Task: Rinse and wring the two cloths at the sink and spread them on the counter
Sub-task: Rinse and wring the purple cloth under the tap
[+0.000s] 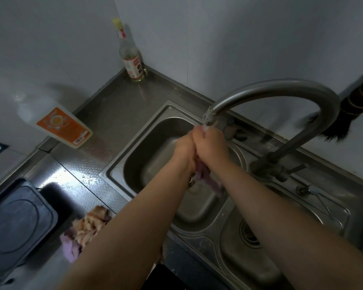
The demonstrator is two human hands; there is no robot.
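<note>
My left hand (186, 148) and my right hand (211, 146) are pressed together under the spout of the tap (210, 117), above the left basin of the steel sink (117, 162). Both grip a purple cloth (205, 176), whose wet end hangs down between my wrists. Most of this cloth is hidden inside my fists. A second cloth (88, 226), purple with pale orange-striped patches, lies crumpled on the counter (76, 164) by the sink's near left corner, partly behind my left forearm.
A white bottle with an orange label (60, 124) lies on the counter at the left wall. A glass bottle with a yellow cap (130, 57) stands in the back corner. A black induction cooker (15, 227) sits front left. The right basin (266, 248) holds a drain.
</note>
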